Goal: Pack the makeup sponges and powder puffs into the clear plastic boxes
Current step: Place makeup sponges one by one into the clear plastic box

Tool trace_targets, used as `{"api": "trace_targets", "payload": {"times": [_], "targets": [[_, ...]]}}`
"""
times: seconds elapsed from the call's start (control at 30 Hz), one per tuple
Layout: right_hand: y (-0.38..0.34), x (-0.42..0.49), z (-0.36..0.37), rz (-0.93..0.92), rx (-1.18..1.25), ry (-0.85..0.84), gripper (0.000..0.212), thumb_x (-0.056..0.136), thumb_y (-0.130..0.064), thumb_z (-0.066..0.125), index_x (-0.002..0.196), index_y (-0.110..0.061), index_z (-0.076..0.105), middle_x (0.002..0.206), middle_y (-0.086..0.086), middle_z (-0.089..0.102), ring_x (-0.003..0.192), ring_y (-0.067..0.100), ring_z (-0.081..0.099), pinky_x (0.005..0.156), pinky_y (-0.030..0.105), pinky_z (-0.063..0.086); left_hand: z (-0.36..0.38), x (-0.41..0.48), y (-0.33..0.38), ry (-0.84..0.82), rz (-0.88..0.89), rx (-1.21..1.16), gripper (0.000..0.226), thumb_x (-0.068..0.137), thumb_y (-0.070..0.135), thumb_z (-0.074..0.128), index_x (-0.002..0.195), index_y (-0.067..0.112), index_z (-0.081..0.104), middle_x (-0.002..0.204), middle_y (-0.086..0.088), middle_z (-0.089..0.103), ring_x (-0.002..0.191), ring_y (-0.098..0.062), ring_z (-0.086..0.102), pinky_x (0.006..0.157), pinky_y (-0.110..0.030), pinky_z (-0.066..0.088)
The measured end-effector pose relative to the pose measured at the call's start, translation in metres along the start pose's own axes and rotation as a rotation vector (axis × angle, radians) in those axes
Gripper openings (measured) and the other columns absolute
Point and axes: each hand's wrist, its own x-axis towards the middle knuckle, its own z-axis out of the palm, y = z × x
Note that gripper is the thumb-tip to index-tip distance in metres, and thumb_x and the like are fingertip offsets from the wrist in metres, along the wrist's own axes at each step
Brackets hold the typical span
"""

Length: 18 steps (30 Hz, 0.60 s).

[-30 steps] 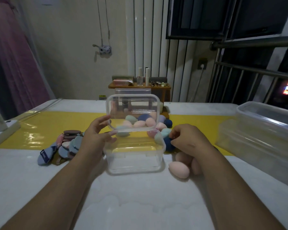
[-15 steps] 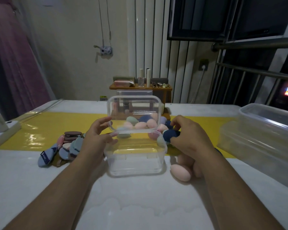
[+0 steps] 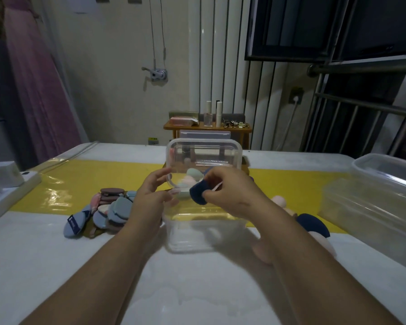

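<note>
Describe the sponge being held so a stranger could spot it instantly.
Find the open clear plastic box at the table's centre, lid raised. Just above it, the right hand pinches a dark navy sponge in its fingers; the sponges behind it are pale pink and mint.

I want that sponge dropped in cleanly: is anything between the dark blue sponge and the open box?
Nothing visible. The right hand holds the dark blue sponge just above the clear box, whose lid stands open behind.
</note>
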Motion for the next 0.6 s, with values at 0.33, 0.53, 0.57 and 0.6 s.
{"api": "trace_targets", "payload": {"times": [0.33,0.53,0.57,0.6], "targets": [[-0.006,0.004,0.030,0.014,-0.077,-0.064,0.020,0.087,-0.026,0.065,0.081,-0.030,0.046,0.085,-0.007,0.057,0.080,0.016,0.055,0.069,0.034,0.048,0.004,-0.004,0.004,0.037,0.042,0.028,0.065,0.076,-0.028,0.037,0.111,0.020,0.063,0.114,-0.002,0.060,0.089,-0.020,0.068,0.067,-0.032,0.060],[-0.011,0.007,0.033,0.013,-0.138,-0.157,0.017,0.091,-0.029,0.065,0.079,-0.031,0.053,0.090,-0.004,0.059,0.082,0.015,0.055,0.061,0.026,0.041,0.004,0.001,0.000,0.058,0.053,0.064,0.065,0.074,-0.025,0.045,0.110,0.025,0.064,0.118,-0.005,0.059,0.101,-0.029,0.064,0.076,-0.042,0.058],[-0.012,0.007,0.033,0.010,-0.137,-0.165,0.016,0.091,-0.029,0.066,0.081,-0.031,0.054,0.090,-0.004,0.059,0.082,0.015,0.055,0.063,0.027,0.042,0.005,0.000,0.000,0.058,0.053,0.065,0.064,0.073,-0.025,0.047,0.111,0.025,0.064,0.118,-0.005,0.060,0.100,-0.028,0.064,0.076,-0.042,0.058],[-0.012,0.007,0.034,0.007,-0.133,-0.165,0.015,0.091,-0.029,0.066,0.081,-0.030,0.055,0.090,-0.005,0.060,0.083,0.015,0.055,0.064,0.027,0.044,0.005,-0.001,0.001,0.056,0.051,0.069,0.064,0.073,-0.024,0.048,0.111,0.025,0.064,0.117,-0.003,0.061,0.097,-0.025,0.065,0.072,-0.038,0.058]]}}
